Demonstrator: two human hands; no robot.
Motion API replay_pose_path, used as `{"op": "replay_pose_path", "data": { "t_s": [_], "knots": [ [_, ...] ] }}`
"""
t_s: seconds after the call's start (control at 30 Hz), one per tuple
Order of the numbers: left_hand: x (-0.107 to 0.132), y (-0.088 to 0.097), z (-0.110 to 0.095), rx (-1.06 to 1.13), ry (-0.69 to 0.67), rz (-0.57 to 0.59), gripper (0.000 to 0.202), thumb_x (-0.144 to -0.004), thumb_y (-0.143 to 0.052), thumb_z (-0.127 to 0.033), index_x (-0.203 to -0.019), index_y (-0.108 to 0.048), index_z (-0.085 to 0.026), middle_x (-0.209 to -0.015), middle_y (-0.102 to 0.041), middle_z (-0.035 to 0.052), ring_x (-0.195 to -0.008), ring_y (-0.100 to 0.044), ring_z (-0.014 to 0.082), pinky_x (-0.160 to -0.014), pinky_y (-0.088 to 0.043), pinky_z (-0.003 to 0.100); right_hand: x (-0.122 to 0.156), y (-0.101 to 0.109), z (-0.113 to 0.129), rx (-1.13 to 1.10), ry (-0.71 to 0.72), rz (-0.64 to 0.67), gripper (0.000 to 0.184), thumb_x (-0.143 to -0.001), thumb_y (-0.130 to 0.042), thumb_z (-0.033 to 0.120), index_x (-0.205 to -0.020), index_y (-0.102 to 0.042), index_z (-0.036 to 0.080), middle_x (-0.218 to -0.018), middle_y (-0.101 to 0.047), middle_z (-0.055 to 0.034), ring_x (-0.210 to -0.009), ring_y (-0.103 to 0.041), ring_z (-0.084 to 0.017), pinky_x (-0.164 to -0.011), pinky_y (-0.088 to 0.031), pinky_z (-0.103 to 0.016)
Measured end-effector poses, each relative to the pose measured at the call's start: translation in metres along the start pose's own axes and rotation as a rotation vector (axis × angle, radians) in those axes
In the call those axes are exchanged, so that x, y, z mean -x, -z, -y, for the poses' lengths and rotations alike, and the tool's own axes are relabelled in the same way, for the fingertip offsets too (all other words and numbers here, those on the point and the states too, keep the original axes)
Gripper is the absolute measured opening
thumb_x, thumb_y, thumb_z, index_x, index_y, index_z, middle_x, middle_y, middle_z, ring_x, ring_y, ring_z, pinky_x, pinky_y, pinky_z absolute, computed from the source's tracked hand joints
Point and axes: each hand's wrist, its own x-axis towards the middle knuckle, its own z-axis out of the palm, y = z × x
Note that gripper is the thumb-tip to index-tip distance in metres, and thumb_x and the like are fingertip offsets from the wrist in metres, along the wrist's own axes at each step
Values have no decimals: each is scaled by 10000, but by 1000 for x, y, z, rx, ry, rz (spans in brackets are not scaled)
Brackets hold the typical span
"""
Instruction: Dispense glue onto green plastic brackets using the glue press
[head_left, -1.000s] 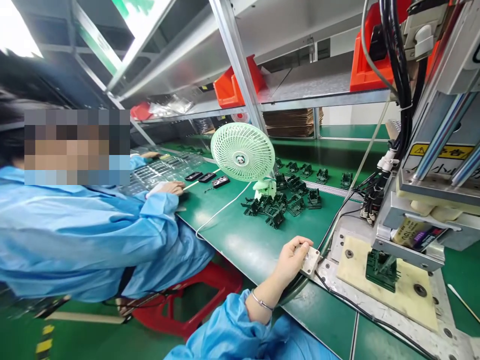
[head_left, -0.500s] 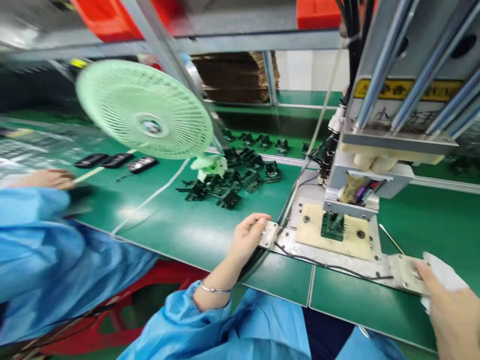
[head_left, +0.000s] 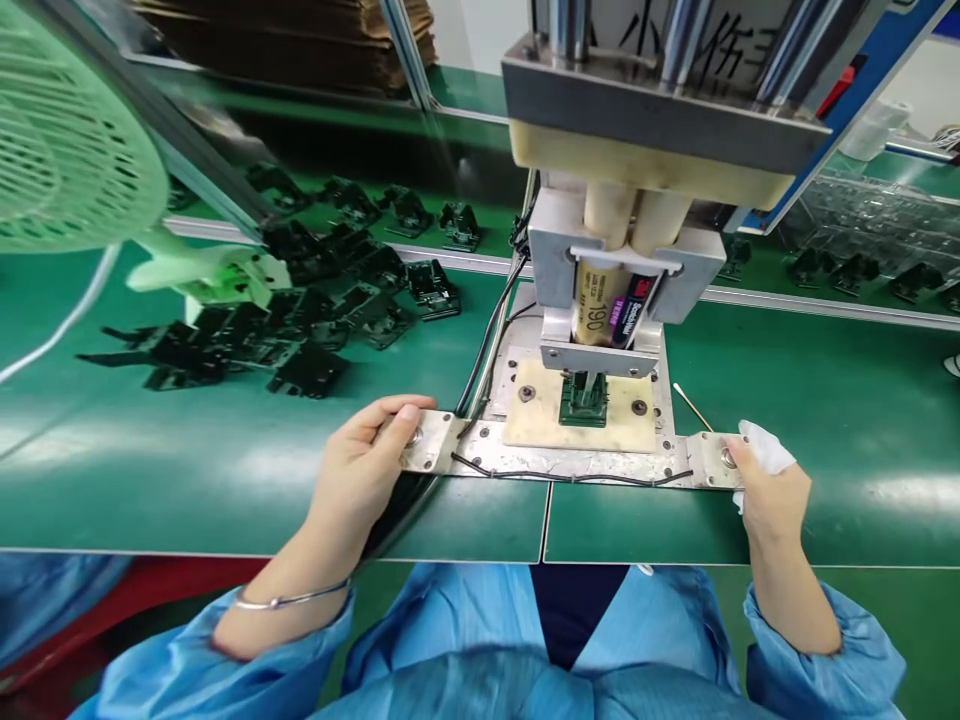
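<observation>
My left hand [head_left: 364, 465] grips the metal button block [head_left: 432, 443] at the left end of the press base, thumb on its round button. On the right, my right hand [head_left: 776, 500] has its thumb on the matching button block [head_left: 718, 462], with a crumpled white wipe [head_left: 766, 448] held in the fingers. Between them a dark green plastic part [head_left: 583, 400] sits on the cream fixture plate [head_left: 536, 420]. Over it stands the glue press [head_left: 660, 140], holding two adhesive cartridges [head_left: 598, 300], its tip down at the part.
Several black-green plastic parts [head_left: 307, 368] lie in a cluster at left, with more along the back ledge. A light-green fan [head_left: 67, 130] stands at far left. A cotton swab [head_left: 694, 408] lies by the right block. Black cables [head_left: 487, 350] run past the base.
The view has swung right and now faces the press squarely; the co-worker's hand at left is out of sight. Both my hands remain at the button blocks.
</observation>
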Motion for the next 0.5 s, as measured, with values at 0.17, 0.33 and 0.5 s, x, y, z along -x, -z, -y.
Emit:
{"op": "replay_pose_path", "data": {
  "t_s": [0.17,0.33,0.5],
  "knots": [
    [1,0,0,-18,-19,-9,408,-739,-765,-519,-934,-724,-163,-710,-638,-6,-602,-491,121,-547,-358,227,-1,1,-2,27,37,-1,667,-622,-868,568,-1117,-770,133,-1083,-771,-142,-1016,-729,-340,-959,-566,-485],
    [3,-3,-4,-35,-24,-7,308,-792,-749,-426,-943,-724,-159,-714,-637,-8,-621,-481,122,-586,-370,236,0,3,2,71,44,-7,669,-625,-865,572,-1119,-770,132,-1058,-775,-136,-1016,-725,-343,-965,-557,-497],
    [5,-4,-6,-43,-34,-20,298,-803,-734,-419,-936,-719,-153,-716,-642,-3,-623,-486,121,-583,-375,231,1,3,5,101,73,-22,650,-639,-853,570,-1110,-774,129,-1009,-781,-124,-982,-730,-338,-920,-578,-483]
  ]
}}
